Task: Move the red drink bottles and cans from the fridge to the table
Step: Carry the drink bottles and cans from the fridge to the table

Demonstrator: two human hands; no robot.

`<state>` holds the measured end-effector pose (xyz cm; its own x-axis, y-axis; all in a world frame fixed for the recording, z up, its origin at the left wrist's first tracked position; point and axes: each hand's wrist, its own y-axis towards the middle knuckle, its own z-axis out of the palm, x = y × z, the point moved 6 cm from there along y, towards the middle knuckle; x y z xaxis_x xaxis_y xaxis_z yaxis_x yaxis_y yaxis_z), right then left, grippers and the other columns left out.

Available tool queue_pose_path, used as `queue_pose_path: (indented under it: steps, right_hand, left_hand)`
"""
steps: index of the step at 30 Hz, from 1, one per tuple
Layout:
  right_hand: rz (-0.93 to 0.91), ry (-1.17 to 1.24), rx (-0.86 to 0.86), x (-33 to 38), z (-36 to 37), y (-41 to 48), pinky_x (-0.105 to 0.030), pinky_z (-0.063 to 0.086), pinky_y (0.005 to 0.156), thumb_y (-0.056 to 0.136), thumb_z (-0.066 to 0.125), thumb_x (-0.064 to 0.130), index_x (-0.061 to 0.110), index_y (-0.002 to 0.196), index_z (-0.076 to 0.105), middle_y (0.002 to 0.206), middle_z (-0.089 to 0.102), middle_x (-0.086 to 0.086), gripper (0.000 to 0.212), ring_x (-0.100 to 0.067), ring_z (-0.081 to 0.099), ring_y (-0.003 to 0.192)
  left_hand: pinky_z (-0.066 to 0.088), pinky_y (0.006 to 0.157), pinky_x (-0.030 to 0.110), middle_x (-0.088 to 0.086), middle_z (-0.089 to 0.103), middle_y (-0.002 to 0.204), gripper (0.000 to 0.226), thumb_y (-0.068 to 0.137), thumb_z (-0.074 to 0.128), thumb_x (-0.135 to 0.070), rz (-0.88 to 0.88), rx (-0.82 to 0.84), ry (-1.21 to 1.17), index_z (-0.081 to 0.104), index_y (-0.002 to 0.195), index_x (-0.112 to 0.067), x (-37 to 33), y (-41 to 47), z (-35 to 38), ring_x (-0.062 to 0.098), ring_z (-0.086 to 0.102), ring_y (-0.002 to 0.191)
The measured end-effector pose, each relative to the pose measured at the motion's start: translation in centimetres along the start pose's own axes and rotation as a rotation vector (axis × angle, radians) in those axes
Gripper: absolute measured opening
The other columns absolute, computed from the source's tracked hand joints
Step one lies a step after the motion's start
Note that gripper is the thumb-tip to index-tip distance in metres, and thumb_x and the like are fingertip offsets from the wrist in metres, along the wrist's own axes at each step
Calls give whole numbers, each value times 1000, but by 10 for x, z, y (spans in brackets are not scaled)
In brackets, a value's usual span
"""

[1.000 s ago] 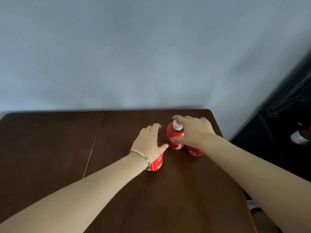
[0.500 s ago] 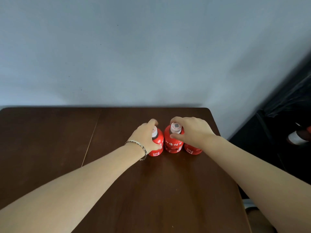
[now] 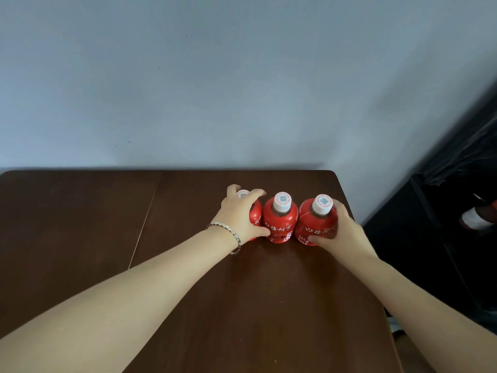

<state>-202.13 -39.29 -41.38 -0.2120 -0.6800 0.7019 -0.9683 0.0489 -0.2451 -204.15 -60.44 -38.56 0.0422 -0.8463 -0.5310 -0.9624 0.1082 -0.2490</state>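
Three red drink bottles stand in a row on the dark wood table (image 3: 80,224), toward its far right corner and well clear of the near edge.

- Left hand (image 3: 239,216): fingers curled over the top and far side of the left bottle (image 3: 256,215), thumb low on the near side. It has a firm hold and hides most of the bottle. There is a bracelet (image 3: 228,232) at the wrist.
- Right hand (image 3: 341,232): fingers wrapped round the outer side of the right bottle (image 3: 314,224), thumb pressed low on the front of the body.
- Middle bottle (image 3: 280,222): nobody holds it. It sits between the other two, touching or very nearly touching each.

Risks, as I judge them:
- The middle bottle is the weak point. Any sideways slide of either held bottle pushes into it, and with nothing steadying it, it could rock or tip.
- The right bottle is the one nearest the table's right edge, so a careless release or an outward nudge could send it off.
- The right bottle looks slightly tilted, but I cannot tell whether that is real or an effect of the wide lens.

Writing: white characters run across each red label but are too small to read, and no brand can be made out. Each white cap (image 3: 282,199) carries a printed square that looks like a QR code — unreadable here.
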Motion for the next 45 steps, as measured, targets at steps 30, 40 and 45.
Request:
queue_pose_path:
  steps: [30, 40, 45]
  right_hand:
    - [63, -647, 23, 118, -81, -237, -37, 52, 90, 89, 49, 23, 17, 105, 67, 113, 65, -2, 25, -24, 60, 107]
    - [457, -563, -281, 48, -178, -511, -31, 49, 87, 92, 48, 22, 10, 107, 67, 112, 65, -10, 28, -29, 60, 106]
    - [730, -508, -536, -12, -229, -703, -29, 51, 78, 90, 48, 22, 16, 107, 67, 113, 66, -7, 26, -29, 62, 101]
  left_hand:
    - [44, 93, 32, 9, 60, 112, 31, 92, 46, -32, 367, 344, 591, 62, 111, -14, -131, -200, -48, 31, 57, 107]
    - [46, 87, 35, 8, 60, 120, 27, 92, 46, -29, 963, 203, 629, 59, 111, -15, -301, -415, 1, 31, 58, 108]
    - [46, 86, 35, 5, 61, 120, 28, 92, 44, -26, 1291, 208, 592, 58, 115, -16, -398, -580, 60, 27, 59, 108]
